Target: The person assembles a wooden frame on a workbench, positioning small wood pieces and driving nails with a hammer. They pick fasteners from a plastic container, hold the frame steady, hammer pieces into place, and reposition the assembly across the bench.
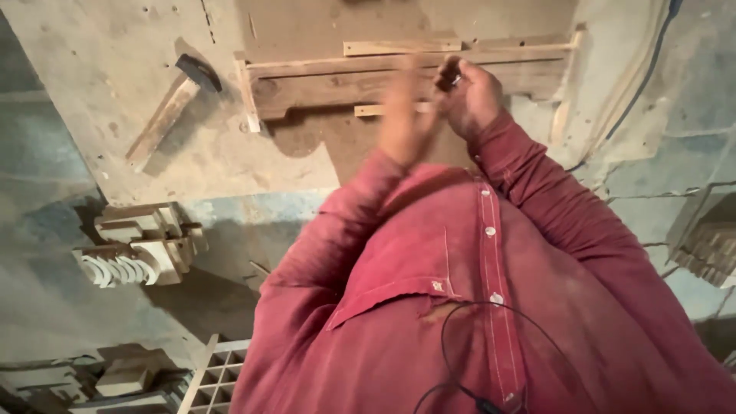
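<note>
Head: right hand point(469, 96) pinching small object point(452, 77)

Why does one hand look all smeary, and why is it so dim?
In the head view, the left hand is smeared by motion blur, while the right hand is sharper, pinching something small and dark. The light is dim and warm; the hammer and the wooden frame cast soft shadows on the board.
</note>
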